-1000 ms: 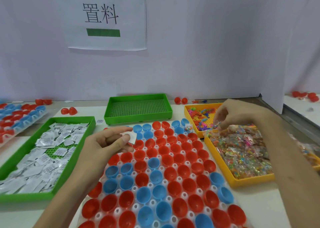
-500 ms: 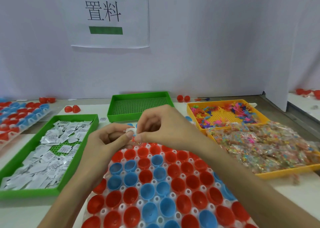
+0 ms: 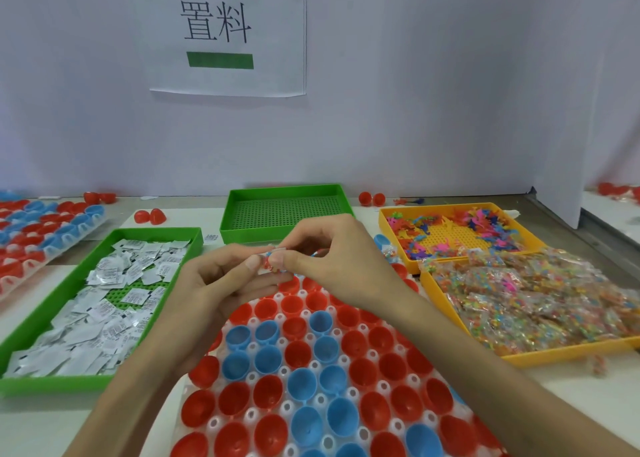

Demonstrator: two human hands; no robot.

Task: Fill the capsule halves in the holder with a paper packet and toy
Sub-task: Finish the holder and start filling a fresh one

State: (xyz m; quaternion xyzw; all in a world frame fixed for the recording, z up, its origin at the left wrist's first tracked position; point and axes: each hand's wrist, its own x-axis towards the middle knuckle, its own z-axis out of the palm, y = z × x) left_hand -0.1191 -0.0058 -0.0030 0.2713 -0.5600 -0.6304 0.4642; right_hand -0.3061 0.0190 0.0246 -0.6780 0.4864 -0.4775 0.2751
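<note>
A clear holder (image 3: pixel 313 366) full of red and blue capsule halves lies in front of me. My left hand (image 3: pixel 214 290) and my right hand (image 3: pixel 332 262) meet above its far rows. Between their thumbs and fingertips both pinch a small white paper packet together with a little bagged toy (image 3: pixel 273 260). A green tray (image 3: pixel 31 321) of white paper packets (image 3: pixel 104 304) lies at the left. At the right, a yellow tray (image 3: pixel 568 351) holds bagged colourful toys (image 3: pixel 540 300).
An empty green tray (image 3: pixel 284 210) stands behind the holder. A second yellow tray (image 3: pixel 450 210) with loose plastic toys is at the back right. Another holder of capsule halves (image 3: pixel 41 231) lies far left. Loose red halves (image 3: pixel 149 216) sit near the white wall.
My right hand left the toy tray with a bagged toy and came across to my left hand; both now pinch packet and toy together above the holder.
</note>
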